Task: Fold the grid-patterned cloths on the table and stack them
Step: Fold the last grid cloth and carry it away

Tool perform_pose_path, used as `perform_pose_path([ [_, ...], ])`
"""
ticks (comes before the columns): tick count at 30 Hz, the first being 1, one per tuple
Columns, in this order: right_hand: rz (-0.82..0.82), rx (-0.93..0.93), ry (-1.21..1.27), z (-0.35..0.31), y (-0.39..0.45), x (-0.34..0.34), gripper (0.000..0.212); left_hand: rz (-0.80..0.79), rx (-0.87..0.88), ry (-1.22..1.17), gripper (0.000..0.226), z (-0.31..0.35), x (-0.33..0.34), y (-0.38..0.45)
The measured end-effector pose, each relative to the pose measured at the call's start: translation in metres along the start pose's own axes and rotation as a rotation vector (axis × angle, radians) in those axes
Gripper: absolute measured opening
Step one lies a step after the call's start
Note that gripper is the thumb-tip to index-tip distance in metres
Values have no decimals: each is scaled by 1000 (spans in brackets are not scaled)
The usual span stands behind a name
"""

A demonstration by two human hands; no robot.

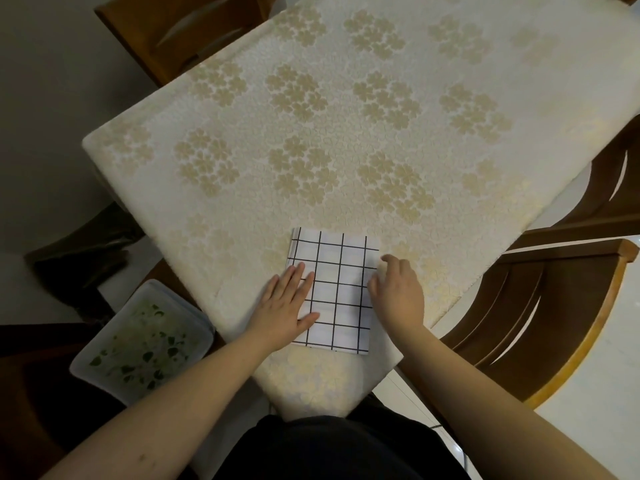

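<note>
Surface: I see a table (363,109) w/ a cream cover printed in tan flower clusters, set at an angle to my view. Wooden chairs stand around it: one (540,317) at the near right, one (166,32) at the far left. Floor is pale tile. A plastic box (142,341) w/ green leaf shapes inside sits low at the left, beside the table's near corner.

Task item: one folded cloth (337,292), white w/ black grid lines, lies flat near the table's near edge, approx. a neat rectangle.

Left hand (285,303): palm down, fingers straight and apart, resting flat on the cloth's left edge. Nothing gripped.

Right hand (398,292): at the cloth's right edge, fingers curled loosely, touching the edge. I can't tell whether it pinches the cloth.
</note>
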State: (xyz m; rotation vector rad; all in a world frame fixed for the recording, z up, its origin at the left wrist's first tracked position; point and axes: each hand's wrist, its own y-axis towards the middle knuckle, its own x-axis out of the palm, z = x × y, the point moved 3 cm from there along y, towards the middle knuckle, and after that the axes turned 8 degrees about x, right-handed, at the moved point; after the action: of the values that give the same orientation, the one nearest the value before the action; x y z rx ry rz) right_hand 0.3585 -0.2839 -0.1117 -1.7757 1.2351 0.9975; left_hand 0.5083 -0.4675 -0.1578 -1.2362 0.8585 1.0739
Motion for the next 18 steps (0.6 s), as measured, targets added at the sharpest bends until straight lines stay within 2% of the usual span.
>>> perform_pose_path([
  [2, 92, -284, -91, -8, -6, 8, 45, 0, 7, 17, 82, 0, 0, 1],
  [4, -5, -409, -113, -13, -11, 24, 56, -1, 11, 26, 84, -1, 0, 1],
  [9, -188, -500, -212, -21, -21, 63, 61, 4, 5, 16, 89, 0, 0, 2],
  [12, -196, -522, -242, -17, -19, 69, 62, -3, 21, 31, 92, -3, -1, 2],
  [18, -189, -536, -253, -13, -15, 70, 62, 32, 57, 62, 69, -25, -17, 18],
])
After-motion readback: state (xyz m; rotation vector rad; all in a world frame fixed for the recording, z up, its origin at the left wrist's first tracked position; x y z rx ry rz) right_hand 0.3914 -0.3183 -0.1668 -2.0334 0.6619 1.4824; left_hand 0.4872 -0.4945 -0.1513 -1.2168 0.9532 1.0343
